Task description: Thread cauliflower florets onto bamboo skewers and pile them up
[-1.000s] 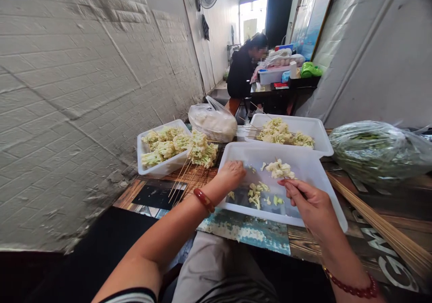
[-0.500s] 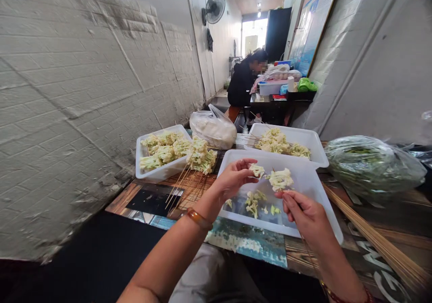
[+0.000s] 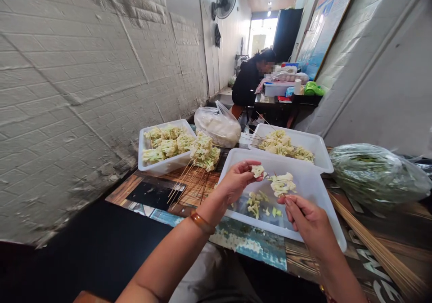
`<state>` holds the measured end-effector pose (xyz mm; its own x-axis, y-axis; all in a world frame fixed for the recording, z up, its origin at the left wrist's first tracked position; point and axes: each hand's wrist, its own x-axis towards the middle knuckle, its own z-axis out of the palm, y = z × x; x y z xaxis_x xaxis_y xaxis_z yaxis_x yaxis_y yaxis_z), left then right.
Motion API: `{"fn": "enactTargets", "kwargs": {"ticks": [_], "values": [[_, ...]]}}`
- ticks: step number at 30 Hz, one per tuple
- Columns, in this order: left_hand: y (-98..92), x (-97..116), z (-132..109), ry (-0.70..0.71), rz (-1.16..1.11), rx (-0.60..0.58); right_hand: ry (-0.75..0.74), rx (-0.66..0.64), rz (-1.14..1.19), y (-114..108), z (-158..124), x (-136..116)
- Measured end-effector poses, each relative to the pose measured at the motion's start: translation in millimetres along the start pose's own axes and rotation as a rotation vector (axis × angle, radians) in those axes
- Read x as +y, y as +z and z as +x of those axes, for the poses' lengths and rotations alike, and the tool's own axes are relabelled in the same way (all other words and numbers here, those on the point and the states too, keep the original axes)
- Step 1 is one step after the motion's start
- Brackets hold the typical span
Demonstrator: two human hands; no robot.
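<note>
Left hand (image 3: 238, 179), low in the white tray (image 3: 329, 208) one second earlier, is now raised, its grip pinching a loose floret (image 3: 258, 171); floret and cauliflower skewer (image 3: 283, 184) thus stand near each other above the tray. Right hand (image 3: 305, 217) grasps the skewer's shaft; long axis slants up-left, tip away from the wearer.
</note>
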<state>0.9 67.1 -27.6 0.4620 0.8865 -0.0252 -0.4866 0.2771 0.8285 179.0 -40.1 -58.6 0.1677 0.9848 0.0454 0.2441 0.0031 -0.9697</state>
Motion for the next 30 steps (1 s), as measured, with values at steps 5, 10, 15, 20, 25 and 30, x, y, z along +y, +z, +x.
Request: {"fn": "enactTargets", "kwargs": {"ticks": [5, 10, 15, 20, 25, 30], "values": [[2.2, 0, -2, -0.018, -0.009, 0.014, -0.001, -0.01, -0.006, 1, 1, 1], [1.8, -1, -3, 0.004, 0.019, -0.028, -0.001, -0.03, -0.029, 1, 1, -3], [2.6, 0, -3, -0.005, 0.022, 0.035, -0.019, -0.084, -0.032, 1, 0, -8], [2.6, 0, -2, -0.008, 0.017, 0.053, -0.006, -0.096, -0.05, 7, -3, -11], [2.9, -2, 0, -0.012, 0.006, 0.043, -0.041, -0.169, -0.144, 7, -2, -13], [5.1, -1, 0, -0.017, 0.007, 0.044, -0.01, -0.152, -0.163, 8, -1, -18]]}}
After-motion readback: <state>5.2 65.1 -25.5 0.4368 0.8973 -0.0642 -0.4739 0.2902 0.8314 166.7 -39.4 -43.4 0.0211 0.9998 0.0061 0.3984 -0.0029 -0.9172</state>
